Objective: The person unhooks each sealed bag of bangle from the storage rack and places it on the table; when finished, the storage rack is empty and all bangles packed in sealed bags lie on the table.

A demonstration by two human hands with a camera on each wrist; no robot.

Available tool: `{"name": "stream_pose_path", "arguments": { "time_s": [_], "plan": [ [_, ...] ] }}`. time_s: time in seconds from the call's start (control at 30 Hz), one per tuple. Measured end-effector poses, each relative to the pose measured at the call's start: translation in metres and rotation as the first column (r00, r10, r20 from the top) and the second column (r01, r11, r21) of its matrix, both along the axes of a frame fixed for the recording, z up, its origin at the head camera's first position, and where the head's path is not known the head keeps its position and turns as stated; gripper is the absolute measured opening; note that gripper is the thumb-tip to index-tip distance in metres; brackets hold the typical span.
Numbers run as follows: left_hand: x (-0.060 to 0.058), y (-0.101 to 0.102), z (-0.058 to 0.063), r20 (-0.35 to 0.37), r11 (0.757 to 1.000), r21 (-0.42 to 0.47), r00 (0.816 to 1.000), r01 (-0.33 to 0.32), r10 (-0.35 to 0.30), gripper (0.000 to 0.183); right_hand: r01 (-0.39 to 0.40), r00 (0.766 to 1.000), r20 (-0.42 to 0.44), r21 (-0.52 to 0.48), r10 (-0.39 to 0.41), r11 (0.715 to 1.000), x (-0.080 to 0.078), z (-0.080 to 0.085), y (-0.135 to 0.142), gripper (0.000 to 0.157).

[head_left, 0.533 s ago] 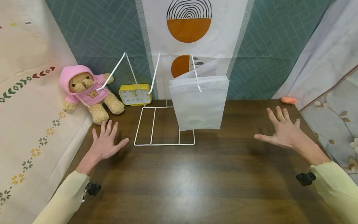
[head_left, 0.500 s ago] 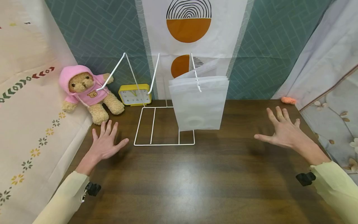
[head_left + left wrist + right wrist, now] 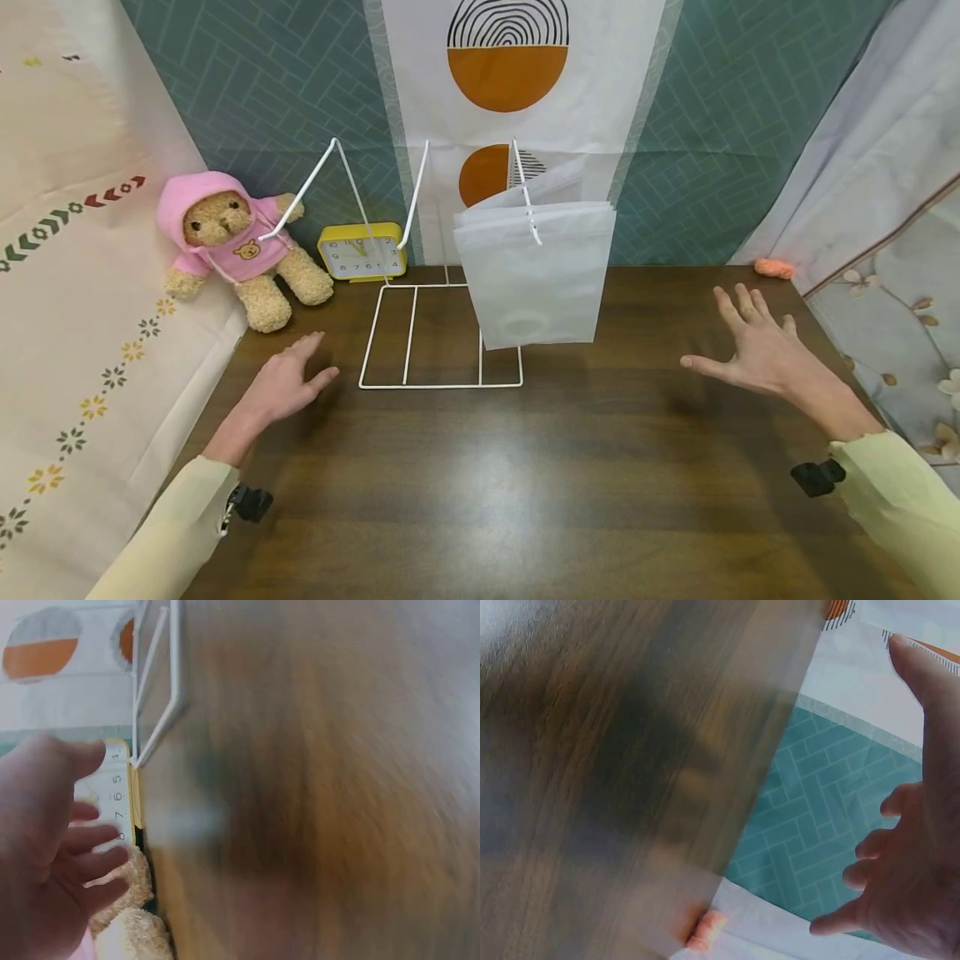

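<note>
White rack (image 3: 441, 387) on seemingly wooden table (image 3: 600, 467), teal backdrop (image 3: 697, 167) behind.

Two hands show, one left hand (image 3: 281, 385) and one right hand (image 3: 772, 350); two pale sleeves (image 3: 168, 529) and two black wrist devices (image 3: 251, 503); one white wire rack (image 3: 442, 387), with three upper prongs (image 3: 303, 194) and two inner bars (image 3: 409, 337) visible across its base; several white bags (image 3: 536, 279) on one of those prongs, overlapping so that their exact number cannot be told; one teddy bear (image 3: 272, 307) in one pink hoodie (image 3: 243, 258); one yellow clock (image 3: 362, 252); one small orange object (image 3: 774, 268); one brown table (image 3: 480, 500); two part-orange circles (image 3: 507, 79) on one white wall panel (image 3: 592, 83), between two green panels (image 3: 757, 125).
</note>
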State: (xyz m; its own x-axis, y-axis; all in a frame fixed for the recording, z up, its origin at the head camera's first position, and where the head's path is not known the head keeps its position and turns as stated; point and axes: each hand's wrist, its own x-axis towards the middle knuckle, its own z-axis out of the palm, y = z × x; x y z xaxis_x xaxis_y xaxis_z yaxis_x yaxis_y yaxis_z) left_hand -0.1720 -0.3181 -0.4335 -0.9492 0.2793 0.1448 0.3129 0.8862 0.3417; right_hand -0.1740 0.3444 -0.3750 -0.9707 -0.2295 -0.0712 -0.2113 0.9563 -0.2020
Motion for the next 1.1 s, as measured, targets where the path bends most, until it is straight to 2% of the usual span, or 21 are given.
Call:
{"name": "stream_pose_path", "arguments": {
  "time_s": [0.1,0.2,0.27,0.4,0.6,0.8,0.93,1.1],
  "plan": [
    [-0.006,0.003,-0.002,-0.110,0.995,0.099,0.994,0.004,0.007,0.040,-0.027,1.000,0.004,-0.025,0.027,0.999,0.001,0.001,-0.002,0.115],
    [-0.015,0.006,-0.006,-0.119,0.983,0.182,0.993,0.015,0.007,0.029,-0.052,0.999,0.000,-0.058,0.052,0.997,0.002,0.003,-0.005,0.110],
    [-0.019,0.007,-0.009,-0.082,0.980,0.198,0.997,0.021,-0.005,0.034,-0.070,0.998,-0.016,-0.091,0.069,0.993,0.002,0.004,-0.008,0.106],
    [-0.026,0.008,-0.012,0.018,0.981,0.190,0.998,0.049,-0.053,0.060,-0.127,0.990,-0.088,-0.170,0.114,0.977,0.002,0.004,-0.020,0.094],
    [-0.033,0.016,-0.009,0.138,0.974,0.187,0.978,0.128,-0.155,0.093,-0.202,0.970,-0.190,-0.297,0.149,0.933,0.001,0.004,-0.040,0.079],
    [-0.038,0.025,-0.010,0.214,0.971,0.167,0.956,0.169,-0.203,0.102,-0.234,0.961,-0.241,-0.428,0.139,0.873,-0.002,0.005,-0.059,0.063],
    [-0.039,0.025,-0.014,0.224,0.972,0.150,0.951,0.181,-0.212,0.105,-0.248,0.958,-0.251,-0.496,0.136,0.832,-0.002,0.008,-0.069,0.056],
    [-0.041,0.023,-0.019,0.231,0.971,0.141,0.948,0.191,-0.220,0.108,-0.247,0.959,-0.254,-0.534,0.126,0.808,-0.001,0.014,-0.077,0.053]
  ]
}}
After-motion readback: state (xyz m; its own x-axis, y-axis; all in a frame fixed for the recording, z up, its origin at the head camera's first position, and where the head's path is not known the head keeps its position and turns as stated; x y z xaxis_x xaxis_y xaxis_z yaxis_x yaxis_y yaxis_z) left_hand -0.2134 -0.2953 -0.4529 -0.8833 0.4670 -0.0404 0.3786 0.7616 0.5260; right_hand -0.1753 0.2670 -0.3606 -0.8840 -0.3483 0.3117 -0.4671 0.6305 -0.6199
